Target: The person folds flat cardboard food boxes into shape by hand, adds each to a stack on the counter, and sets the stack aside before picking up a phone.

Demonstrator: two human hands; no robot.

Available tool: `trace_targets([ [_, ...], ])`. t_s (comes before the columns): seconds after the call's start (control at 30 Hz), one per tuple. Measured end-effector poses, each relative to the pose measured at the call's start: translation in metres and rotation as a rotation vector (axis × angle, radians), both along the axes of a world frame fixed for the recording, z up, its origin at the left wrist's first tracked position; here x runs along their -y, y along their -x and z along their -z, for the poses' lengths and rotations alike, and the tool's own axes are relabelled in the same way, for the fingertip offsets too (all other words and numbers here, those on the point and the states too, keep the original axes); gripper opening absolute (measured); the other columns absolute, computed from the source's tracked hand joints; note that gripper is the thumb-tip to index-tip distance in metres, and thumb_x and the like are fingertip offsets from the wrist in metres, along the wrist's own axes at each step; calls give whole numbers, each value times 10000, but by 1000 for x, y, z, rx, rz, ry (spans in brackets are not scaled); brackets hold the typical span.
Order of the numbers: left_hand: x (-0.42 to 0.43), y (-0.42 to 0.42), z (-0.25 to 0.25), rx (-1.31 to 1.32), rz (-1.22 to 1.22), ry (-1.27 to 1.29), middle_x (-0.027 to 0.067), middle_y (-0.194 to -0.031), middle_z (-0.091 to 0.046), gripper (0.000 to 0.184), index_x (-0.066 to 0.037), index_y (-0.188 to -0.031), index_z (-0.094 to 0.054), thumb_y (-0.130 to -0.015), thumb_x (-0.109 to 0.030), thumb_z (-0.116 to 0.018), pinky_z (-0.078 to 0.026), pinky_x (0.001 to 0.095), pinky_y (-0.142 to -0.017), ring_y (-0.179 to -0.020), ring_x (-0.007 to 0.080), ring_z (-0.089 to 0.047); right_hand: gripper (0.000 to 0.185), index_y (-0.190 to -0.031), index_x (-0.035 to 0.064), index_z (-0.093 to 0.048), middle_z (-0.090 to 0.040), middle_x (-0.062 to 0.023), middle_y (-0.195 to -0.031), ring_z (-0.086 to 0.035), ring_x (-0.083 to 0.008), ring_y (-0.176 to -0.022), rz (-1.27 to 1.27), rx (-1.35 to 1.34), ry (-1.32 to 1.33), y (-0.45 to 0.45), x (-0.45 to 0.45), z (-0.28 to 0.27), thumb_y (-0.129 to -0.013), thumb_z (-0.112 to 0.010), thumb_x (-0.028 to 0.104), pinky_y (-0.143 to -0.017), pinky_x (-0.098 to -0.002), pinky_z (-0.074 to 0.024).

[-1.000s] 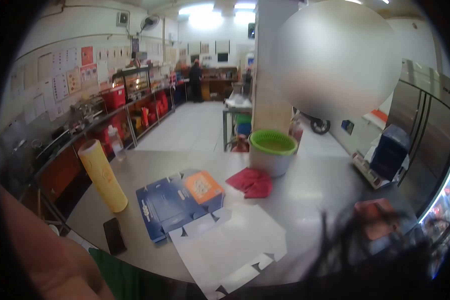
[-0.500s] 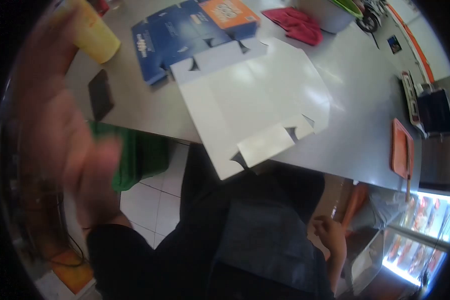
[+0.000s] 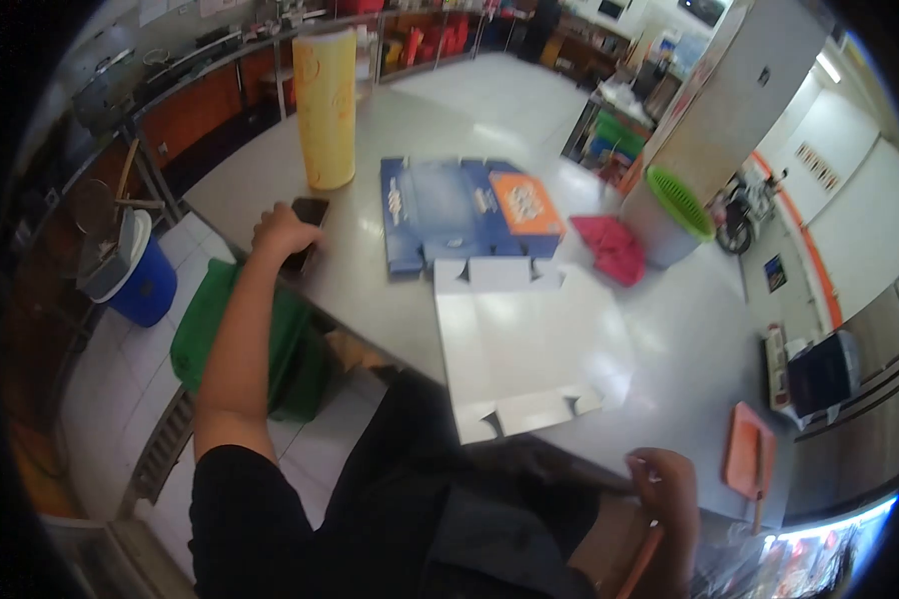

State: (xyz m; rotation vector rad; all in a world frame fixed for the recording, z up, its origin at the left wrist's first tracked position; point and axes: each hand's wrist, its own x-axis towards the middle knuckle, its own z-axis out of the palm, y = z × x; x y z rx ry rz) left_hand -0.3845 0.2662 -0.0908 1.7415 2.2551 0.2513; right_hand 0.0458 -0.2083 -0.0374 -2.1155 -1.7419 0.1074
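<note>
My left hand (image 3: 286, 234) is over the left edge of a dark phone (image 3: 311, 212), thumb apart from the fingers. The phone lies near the left edge of the metal table (image 3: 380, 317). My right hand (image 3: 663, 481) hangs by the table's front edge with its fingers curled and nothing seen in them. On the table, a white cardboard sheet (image 3: 519, 339) with cut flaps lies in front of blue and orange flat cardboard (image 3: 445, 210). A yellow-wrapped roll (image 3: 327, 115) stands upright behind the phone.
A red cloth (image 3: 609, 248) lies beside a pale bucket with a green basket (image 3: 679, 205). An orange tray (image 3: 747, 454) and a scale (image 3: 814, 379) are at right. A green bin (image 3: 205, 319) and a blue bin (image 3: 148, 290) stand on the floor at left.
My left hand has moved from the air at the left to the phone. The head view has shifted, showing more of the room again. My right hand stays curled near the table edge.
</note>
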Motion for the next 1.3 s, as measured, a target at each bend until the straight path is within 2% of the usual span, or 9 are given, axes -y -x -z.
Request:
trace_targets([
  [0.13, -8, 4, 3, 17, 78, 4, 255, -1499, -456, 1099, 24, -1467, -425, -586, -427, -903, -510, 428, -1061, -1310, 376, -567, 95, -915, 66, -753, -723, -110, -769, -701, -267, -664, -282, -92, -105, 9, -58, -12, -896, -769, 157, -607, -360, -532],
  [0.33, 64, -33, -20, 37, 101, -236, 256, -1376, -564, 979, 13, -1416, -435, -654, -455, -835, -532, 457, -1010, -1213, 410, -625, 135, -997, 64, -753, -715, -115, -760, -677, -256, -644, -436, -305, 30, -11, -116, 1, -959, -716, 188, -601, -351, -513],
  [0.47, 93, -94, -17, 641, 410, -461, 181, -1187, -645, 810, -6, -1355, -514, -705, -368, -834, -541, 443, -921, -1061, 327, -678, 205, -1011, 55, -747, -660, -73, -687, -602, -141, -588, -522, -499, -1, -41, -165, 20, -1002, -680, 249, -568, -323, -476],
  [0.6, 114, -221, -17, 1341, 626, 194, 54, -1077, -633, 666, -18, -1350, -532, -825, -323, -807, -532, 350, -812, -935, 151, -613, 338, -1156, 33, -696, -634, -7, -763, -610, -94, -722, -423, -1085, 6, -69, -216, 64, -1063, -588, 339, -637, -275, -494],
  [0.67, 131, -290, -22, 1471, 718, 361, 49, -987, -612, 527, -16, -1306, -561, -883, -254, -766, -510, 298, -791, -912, 132, -601, 612, -1405, 49, -519, -625, -94, -1088, -625, -200, -981, -464, -1341, 8, -78, -221, 86, -1069, -437, 554, -835, -389, -575],
  [0.77, 128, -368, 11, 1516, 801, 446, 59, -1134, -612, 616, -20, -1398, -484, -923, -305, -754, -504, 307, -927, -1066, 148, -605, 819, -1559, 118, -317, -485, -165, -1435, -550, -350, -1270, -396, -1638, 61, -77, -213, 86, -1019, -229, 728, -1003, -567, -550],
  [0.97, 113, -402, 48, 1592, 1183, 458, 100, -1487, -446, 872, -111, -1622, -213, -975, -439, -697, -490, 350, -1015, -1343, 206, -506, 753, -1525, 183, -387, -549, -140, -1412, -601, -357, -1243, -167, -1938, 40, -109, -227, 89, -1025, -210, 718, -941, -595, -574],
  [1.1, 107, -387, 36, 1489, 1141, 528, 72, -1525, -439, 931, -137, -1669, -56, -1014, -570, -556, -461, 266, -967, -1302, 156, -518, 795, -1504, 163, -435, -596, -135, -1386, -629, -355, -1216, -184, -2047, 37, -113, -234, 101, -1015, -183, 736, -880, -581, -593],
  [1.3, 104, -383, 49, 1453, 1164, 526, 62, -1558, -436, 891, -146, -1671, -17, -1045, -507, -538, -448, 240, -934, -1226, 105, -532, 831, -1527, 170, -410, -582, -154, -1419, -652, -374, -1197, -290, -2104, 6, -117, -233, 98, -994, -185, 766, -796, -574, -621],
])
